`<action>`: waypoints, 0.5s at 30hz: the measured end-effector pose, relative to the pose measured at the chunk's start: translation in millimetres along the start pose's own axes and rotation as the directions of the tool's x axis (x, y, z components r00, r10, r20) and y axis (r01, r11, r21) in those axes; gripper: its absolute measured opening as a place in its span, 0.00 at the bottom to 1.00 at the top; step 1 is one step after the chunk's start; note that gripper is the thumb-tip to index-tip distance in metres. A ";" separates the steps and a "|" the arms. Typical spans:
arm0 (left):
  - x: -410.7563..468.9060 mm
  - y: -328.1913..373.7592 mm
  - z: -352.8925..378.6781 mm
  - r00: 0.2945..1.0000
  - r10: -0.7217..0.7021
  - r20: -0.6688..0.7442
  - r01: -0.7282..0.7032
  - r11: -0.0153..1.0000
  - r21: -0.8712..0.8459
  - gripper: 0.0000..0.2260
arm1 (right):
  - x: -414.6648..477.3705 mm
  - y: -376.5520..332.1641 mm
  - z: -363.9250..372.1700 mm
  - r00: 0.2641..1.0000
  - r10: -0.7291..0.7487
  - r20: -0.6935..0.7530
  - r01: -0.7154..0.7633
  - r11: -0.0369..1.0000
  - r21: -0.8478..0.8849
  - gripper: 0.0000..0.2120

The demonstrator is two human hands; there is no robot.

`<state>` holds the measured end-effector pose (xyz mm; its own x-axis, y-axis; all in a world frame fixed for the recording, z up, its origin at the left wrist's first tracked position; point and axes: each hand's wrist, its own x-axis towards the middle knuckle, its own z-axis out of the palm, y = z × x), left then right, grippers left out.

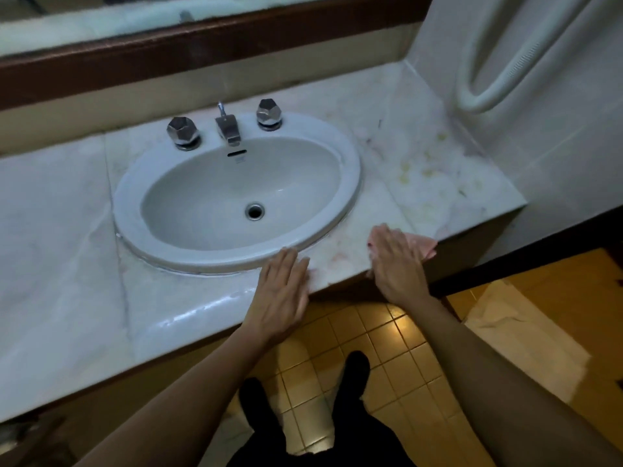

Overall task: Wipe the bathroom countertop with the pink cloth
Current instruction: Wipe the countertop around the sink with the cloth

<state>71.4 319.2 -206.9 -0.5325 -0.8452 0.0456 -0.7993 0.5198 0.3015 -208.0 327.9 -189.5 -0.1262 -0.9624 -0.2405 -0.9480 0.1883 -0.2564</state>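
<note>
At the counter [421, 146] front edge, right of the sink [352, 170], the right hand [396, 261] lay flat, fingers straight, pressing the cloth [425, 246], which poked out rightward along the edge. Yellowish stains [428, 170] sat beyond it, likely the next sweep. The left hand [283, 291], also flat, braced by the sink rim. Marble top, with yellow floor [354, 335] tiles below.

White marble countertop [60, 230], yellow-stained toward its right end, carries an inset oval sink [350, 183] with faucet [227, 128] and two faceted knobs [182, 133] behind the bowl, a pink cloth [425, 247] at the front edge under the flat right hand [396, 261], and the flat left hand [283, 288] beside the sink's rim.
</note>
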 end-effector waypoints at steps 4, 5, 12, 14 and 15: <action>18.0 21.2 26.2 0.996 -0.043 0.080 0.026 0.979 0.200 0.27 | 55.4 67.7 -31.4 0.987 0.159 -0.005 -0.159 0.987 0.001 0.27; 17.8 23.1 30.5 0.997 -0.046 0.067 0.029 0.971 0.238 0.28 | 65.8 66.8 -33.7 0.982 0.189 0.002 -0.189 0.982 0.014 0.28; 21.8 24.5 41.7 0.998 -0.064 0.008 0.057 0.941 0.334 0.28 | 37.0 -2.2 -0.9 0.960 -0.264 0.097 0.263 0.964 0.024 0.28; 21.4 25.2 42.8 0.998 -0.059 -0.010 0.059 0.940 0.336 0.27 | 18.8 16.5 -2.5 0.907 -0.392 0.155 0.391 0.920 0.038 0.27; 21.4 25.1 42.9 0.998 -0.058 -0.016 0.060 0.941 0.332 0.27 | 17.0 33.8 -7.7 0.899 -0.401 0.178 0.395 0.916 0.069 0.27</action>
<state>27.9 319.4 -239.2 -0.4809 -0.8757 0.0431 -0.8768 0.4800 -0.0298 -244.5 316.5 -195.1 0.3189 -0.9054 -0.2803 -0.8981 -0.1941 -0.3947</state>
